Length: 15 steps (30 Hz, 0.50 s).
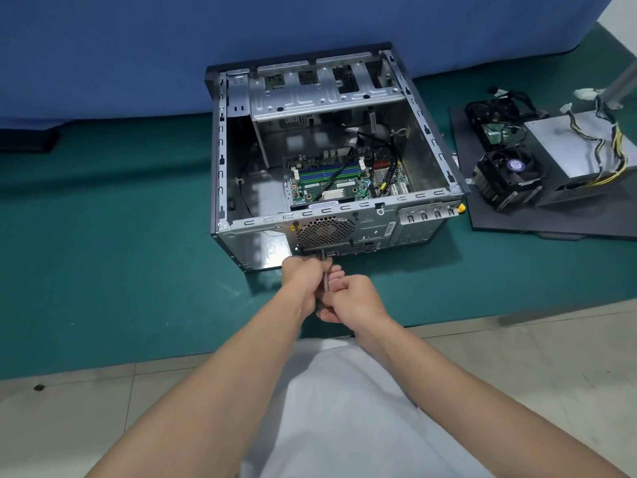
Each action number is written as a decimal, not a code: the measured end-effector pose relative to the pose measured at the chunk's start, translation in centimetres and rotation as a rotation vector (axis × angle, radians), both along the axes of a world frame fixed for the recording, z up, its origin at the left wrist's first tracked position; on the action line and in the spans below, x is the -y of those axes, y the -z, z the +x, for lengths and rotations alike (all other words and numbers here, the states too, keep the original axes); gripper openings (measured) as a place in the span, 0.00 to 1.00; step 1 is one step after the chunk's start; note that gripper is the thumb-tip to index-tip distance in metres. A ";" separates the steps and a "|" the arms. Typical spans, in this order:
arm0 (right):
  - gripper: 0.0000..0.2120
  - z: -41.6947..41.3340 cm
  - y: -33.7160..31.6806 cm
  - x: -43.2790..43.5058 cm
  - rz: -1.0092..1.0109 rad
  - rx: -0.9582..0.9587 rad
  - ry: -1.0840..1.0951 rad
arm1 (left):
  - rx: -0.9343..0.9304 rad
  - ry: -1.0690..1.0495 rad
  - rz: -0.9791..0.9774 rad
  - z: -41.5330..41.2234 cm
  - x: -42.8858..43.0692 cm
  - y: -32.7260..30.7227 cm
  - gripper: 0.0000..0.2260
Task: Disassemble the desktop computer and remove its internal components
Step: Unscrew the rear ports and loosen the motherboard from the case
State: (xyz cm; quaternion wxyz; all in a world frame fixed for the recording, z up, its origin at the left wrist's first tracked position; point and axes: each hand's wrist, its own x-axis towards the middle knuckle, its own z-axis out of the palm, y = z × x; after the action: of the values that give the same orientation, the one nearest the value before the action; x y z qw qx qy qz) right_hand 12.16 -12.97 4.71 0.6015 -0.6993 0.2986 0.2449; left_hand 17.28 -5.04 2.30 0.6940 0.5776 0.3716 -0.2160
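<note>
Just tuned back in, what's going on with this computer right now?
A person grips a screwdriver with the left hand and right hand, its tip against the back of the open computer case, below the fan grille. The motherboard is still inside. A power supply and a cooling fan lie on a dark panel to the right.

computer case [248, 243]: bare sheet metal, dull silver, faint sheen. motherboard [344, 182]: green board, slightly glossy. screwdriver [325, 277] shaft: dark metal, matt. mat [120, 253]: green, matt, scuffed. backdrop [138, 46]: blue, matt, looks like fabric. power supply [568, 150]: plain grey metal box, satin. fan [510, 170]: black plastic, semi-gloss, on metal fins. panel [499, 219] under those: black, matt. floor tiles [534, 357]: beige, smooth, low sheen. cloth [331, 408]: white, soft, matt.
</note>
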 end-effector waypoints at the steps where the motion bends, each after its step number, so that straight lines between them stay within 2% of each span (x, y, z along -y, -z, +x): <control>1: 0.06 0.1 -0.2 0.1 0.159 -0.031 0.049 | -0.013 0.007 -0.028 0.2 0.0 -0.1 0.03; 3: 0.07 0.0 -0.3 0.2 0.423 -0.072 0.141 | -0.022 0.060 -0.083 0.3 -0.2 0.0 0.06; 4: 0.07 -0.1 -0.2 0.3 0.444 -0.060 0.157 | -0.023 0.082 -0.093 0.3 -0.3 -0.1 0.07; 6: 0.07 -0.2 0.0 0.3 0.262 -0.018 0.124 | -0.008 0.087 -0.043 0.1 -0.5 0.0 0.03; 8: 0.07 -0.2 0.2 0.3 -0.046 0.017 0.047 | 0.027 0.056 0.044 -0.1 -0.5 0.4 0.08; 9: 0.08 -0.2 0.2 0.4 -0.151 0.027 0.025 | 0.038 0.036 0.054 -0.1 -0.5 0.4 0.10; 10: 0.08 -0.1 0.3 0.6 -0.173 0.028 0.022 | 0.042 0.017 0.038 -0.1 -0.4 0.4 0.09; 11: 0.07 0.0 0.3 0.8 -0.102 0.014 0.037 | 0.037 0.006 0.010 -0.1 -0.3 0.3 0.07; 14: 0.05 0.4 -0.3 1.0 0.363 -0.054 0.129 | 0.017 -0.011 -0.082 0.0 -0.2 0.1 0.02; 15: 0.06 0.4 -0.4 1.0 0.429 -0.054 0.142 | 0.017 -0.009 -0.101 0.1 -0.3 0.1 0.02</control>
State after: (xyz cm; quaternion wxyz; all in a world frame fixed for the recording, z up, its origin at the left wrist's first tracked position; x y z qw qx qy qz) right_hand 12.59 -14.01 5.07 0.7440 -0.5256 0.3043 0.2786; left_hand 17.33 -4.72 2.23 0.7265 0.5418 0.3569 -0.2264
